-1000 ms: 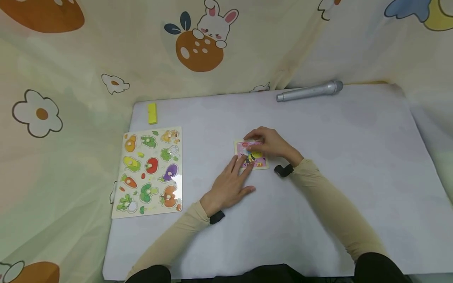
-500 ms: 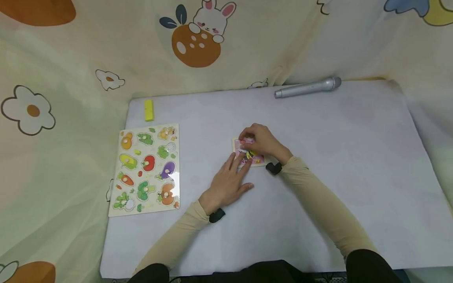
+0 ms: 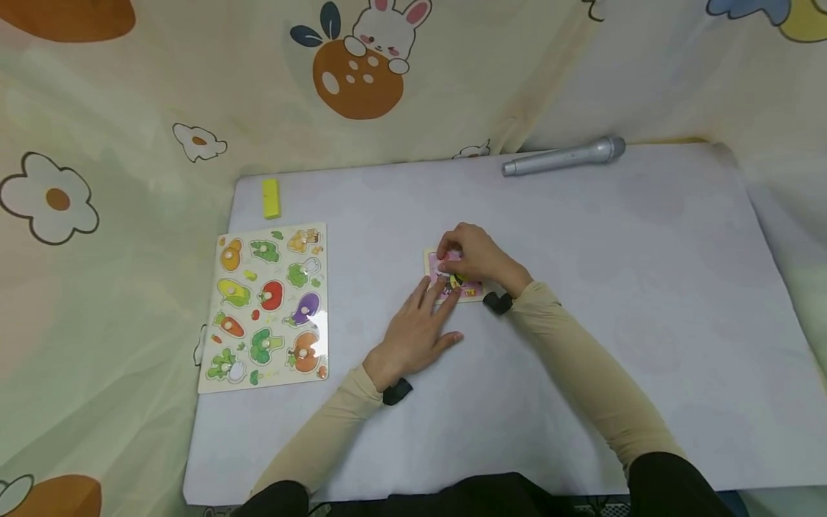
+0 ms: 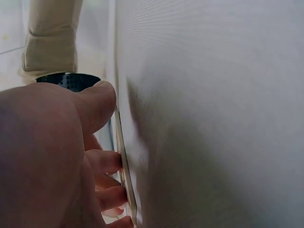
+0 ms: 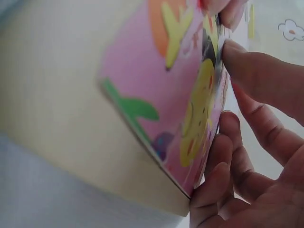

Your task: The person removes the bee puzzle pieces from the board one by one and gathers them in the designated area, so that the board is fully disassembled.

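– Pale cloth (image 3: 252,86) with cartoon prints hangs round a white table (image 3: 368,237). What's on there, starting from the left?

– Left end has a vegetable board (image 3: 274,320), tomato, carrot, eggplant and so on, with a yellow block (image 3: 271,199) just past its far edge.

– And the hands?

– Left hand (image 3: 413,334) first: fingers spread and pretty straight, thumb sticking out to the side, fingertips resting on the near left corner of a pink picture board (image 3: 472,290). That one's lying around mid-table, pale border, yellow cartoon shape (image 5: 198,109) on it.

– Right hand (image 3: 477,257) holding anything?

– It's over the far part of the same pink board, thumb and fingers bent in close together, thumb tip touching the picture. Can't tell if it's pinching a loose piece, tbh.

– Further right?

– Silver microphone (image 3: 563,157), lying along the table's far edge.
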Demonstrator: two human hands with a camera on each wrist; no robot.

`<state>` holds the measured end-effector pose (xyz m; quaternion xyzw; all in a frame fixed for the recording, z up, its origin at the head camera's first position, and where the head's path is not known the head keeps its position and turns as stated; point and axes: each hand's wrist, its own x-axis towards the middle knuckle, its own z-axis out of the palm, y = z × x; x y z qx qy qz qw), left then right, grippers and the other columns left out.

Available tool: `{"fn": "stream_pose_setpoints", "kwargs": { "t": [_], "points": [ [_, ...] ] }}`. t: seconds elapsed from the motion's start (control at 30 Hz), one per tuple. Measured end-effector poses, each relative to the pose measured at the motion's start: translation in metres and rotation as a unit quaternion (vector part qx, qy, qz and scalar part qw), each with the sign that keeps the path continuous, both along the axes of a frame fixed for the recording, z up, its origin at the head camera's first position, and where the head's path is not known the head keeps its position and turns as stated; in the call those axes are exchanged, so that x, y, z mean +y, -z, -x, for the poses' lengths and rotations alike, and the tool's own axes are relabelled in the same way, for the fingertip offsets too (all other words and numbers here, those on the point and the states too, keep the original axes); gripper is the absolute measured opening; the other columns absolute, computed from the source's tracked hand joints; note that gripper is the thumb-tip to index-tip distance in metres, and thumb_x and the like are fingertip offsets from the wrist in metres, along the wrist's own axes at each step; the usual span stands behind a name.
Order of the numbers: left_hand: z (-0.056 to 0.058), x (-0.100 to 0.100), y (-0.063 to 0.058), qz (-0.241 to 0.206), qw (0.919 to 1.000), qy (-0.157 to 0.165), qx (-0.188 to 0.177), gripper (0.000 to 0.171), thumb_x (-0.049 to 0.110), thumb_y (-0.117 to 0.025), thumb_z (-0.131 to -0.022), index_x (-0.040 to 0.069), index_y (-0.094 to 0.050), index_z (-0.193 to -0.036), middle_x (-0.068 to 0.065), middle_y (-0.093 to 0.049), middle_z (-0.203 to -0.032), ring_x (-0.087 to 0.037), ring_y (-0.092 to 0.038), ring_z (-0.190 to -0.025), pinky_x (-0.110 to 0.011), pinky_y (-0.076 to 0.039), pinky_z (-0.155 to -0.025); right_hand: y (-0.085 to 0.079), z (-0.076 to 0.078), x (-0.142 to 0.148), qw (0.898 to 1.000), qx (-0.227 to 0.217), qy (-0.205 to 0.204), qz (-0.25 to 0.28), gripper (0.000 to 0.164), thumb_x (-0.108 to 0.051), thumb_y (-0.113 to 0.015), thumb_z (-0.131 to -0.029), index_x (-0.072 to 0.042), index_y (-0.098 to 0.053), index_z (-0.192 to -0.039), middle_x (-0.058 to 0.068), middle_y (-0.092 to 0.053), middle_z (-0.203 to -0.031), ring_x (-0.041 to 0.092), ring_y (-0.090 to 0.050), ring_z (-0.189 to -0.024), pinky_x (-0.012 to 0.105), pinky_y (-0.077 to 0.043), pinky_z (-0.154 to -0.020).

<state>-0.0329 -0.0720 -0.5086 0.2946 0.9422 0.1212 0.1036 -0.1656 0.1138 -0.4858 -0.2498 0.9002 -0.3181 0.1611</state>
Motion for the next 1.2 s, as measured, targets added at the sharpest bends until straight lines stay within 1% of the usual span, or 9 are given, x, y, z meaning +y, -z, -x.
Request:
{"fn": "stream_pose_setpoints", "kwargs": {
  "t": [0.13, 0.27, 0.43, 0.67, 0.93, 1.1, 1.2],
  "points": [
    [0.0003, -0.0006, 0.0009, -0.001, 1.0000, -0.002, -0.003, 0.077, 0.052, -0.056, -0.108, 0.014, -0.029, -0.169, -0.018, -0.020, -0.175, -0.044, -0.014, -0.163, -0.048, -0.020, -0.133, 0.0013, 0.0009, -0.0012, 1.000, -0.005, 0.006, 0.002, 0.029, -0.018, -0.084, -0.091, -0.005, -0.074, -0.114, 0.015, -0.073, -0.114, 0.033, -0.063, -0.108, 0.051, -0.048, -0.100],
    [0.0011, -0.0009, 0.0015, 0.000, 1.0000, -0.002, -0.006, 0.077, 0.052, -0.055, -0.108, 0.014, -0.028, -0.169, -0.017, -0.019, -0.176, -0.044, -0.013, -0.164, -0.048, -0.020, -0.133, -0.0001, 0.0012, -0.0015, 1.000, 0.005, 0.008, -0.005, 0.033, -0.019, -0.085, -0.090, -0.005, -0.075, -0.118, 0.014, -0.073, -0.114, 0.032, -0.065, -0.108, 0.051, -0.049, -0.101],
    [0.0020, -0.0012, 0.0019, 0.001, 1.0000, -0.002, -0.005, 0.077, 0.052, -0.055, -0.108, 0.015, -0.027, -0.169, -0.017, -0.019, -0.176, -0.044, -0.012, -0.164, -0.048, -0.019, -0.133, -0.0034, 0.0003, -0.0017, 1.000, 0.008, 0.007, -0.009, 0.032, -0.020, -0.086, -0.090, -0.005, -0.077, -0.118, 0.013, -0.074, -0.114, 0.031, -0.065, -0.106, 0.052, -0.047, -0.102],
    [0.0013, -0.0014, 0.0009, 0.000, 1.0000, -0.002, -0.007, 0.077, 0.053, -0.055, -0.108, 0.015, -0.028, -0.169, -0.018, -0.018, -0.176, -0.044, -0.012, -0.164, -0.048, -0.018, -0.133, -0.0052, -0.0004, -0.0030, 1.000, -0.007, 0.010, -0.011, 0.030, -0.019, -0.085, -0.091, -0.006, -0.078, -0.118, 0.013, -0.075, -0.114, 0.030, -0.066, -0.106, 0.049, -0.050, -0.097],
    [0.0014, -0.0010, 0.0014, -0.006, 1.0000, -0.001, -0.005, 0.077, 0.052, -0.055, -0.108, 0.014, -0.028, -0.169, -0.017, -0.018, -0.176, -0.044, -0.013, -0.163, -0.049, -0.019, -0.133, -0.0054, 0.0005, -0.0036, 1.000, -0.012, 0.006, -0.015, 0.029, -0.017, -0.085, -0.091, -0.006, -0.075, -0.117, 0.014, -0.072, -0.115, 0.030, -0.064, -0.107, 0.049, -0.050, -0.098],
    [0.0014, -0.0013, 0.0023, -0.006, 1.0000, 0.001, -0.004, 0.077, 0.051, -0.056, -0.108, 0.014, -0.028, -0.169, -0.017, -0.018, -0.176, -0.044, -0.013, -0.163, -0.048, -0.019, -0.133, -0.0043, 0.0019, -0.0037, 1.000, -0.012, 0.005, -0.013, 0.029, -0.015, -0.086, -0.090, -0.005, -0.073, -0.115, 0.014, -0.071, -0.116, 0.032, -0.065, -0.110, 0.049, -0.050, -0.102],
    [0.0011, -0.0017, 0.0025, -0.007, 1.0000, 0.002, -0.003, 0.077, 0.051, -0.056, -0.108, 0.014, -0.028, -0.169, -0.017, -0.018, -0.176, -0.044, -0.013, -0.163, -0.048, -0.019, -0.133, -0.0034, 0.0023, -0.0043, 1.000, -0.014, 0.009, -0.009, 0.029, -0.015, -0.086, -0.089, -0.006, -0.073, -0.114, 0.013, -0.071, -0.114, 0.031, -0.065, -0.108, 0.049, -0.051, -0.101]
  ]
}}
